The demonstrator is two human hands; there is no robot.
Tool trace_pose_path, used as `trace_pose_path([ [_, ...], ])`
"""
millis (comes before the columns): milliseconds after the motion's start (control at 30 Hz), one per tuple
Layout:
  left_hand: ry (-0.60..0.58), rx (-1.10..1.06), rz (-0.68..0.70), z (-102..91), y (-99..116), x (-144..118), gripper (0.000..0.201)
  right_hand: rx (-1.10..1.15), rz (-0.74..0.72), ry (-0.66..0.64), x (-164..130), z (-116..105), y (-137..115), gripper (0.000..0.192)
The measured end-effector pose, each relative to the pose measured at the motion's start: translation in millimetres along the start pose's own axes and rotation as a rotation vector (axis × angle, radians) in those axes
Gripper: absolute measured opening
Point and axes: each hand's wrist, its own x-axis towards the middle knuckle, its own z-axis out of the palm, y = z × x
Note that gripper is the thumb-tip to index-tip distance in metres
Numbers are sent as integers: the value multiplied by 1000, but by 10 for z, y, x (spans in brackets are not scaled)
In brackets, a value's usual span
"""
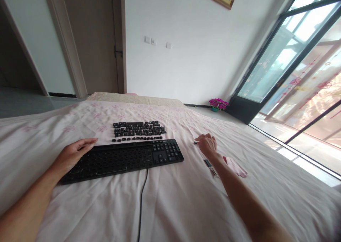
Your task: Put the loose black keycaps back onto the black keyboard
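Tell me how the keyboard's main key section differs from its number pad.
The main key section looks stripped bare, while the number pad has its keys in place. The main key section is much wider than the number pad. The left hand is at the main key section's left end, while no hand is at the number pad. Both are black parts of one keyboard.
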Motion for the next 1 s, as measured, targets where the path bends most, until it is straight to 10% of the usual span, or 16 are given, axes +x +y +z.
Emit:
trace_pose_path([
  [1000,12,-10,5,2,26,-7,65,664,-110,-166,-478,-415,-1016,11],
])
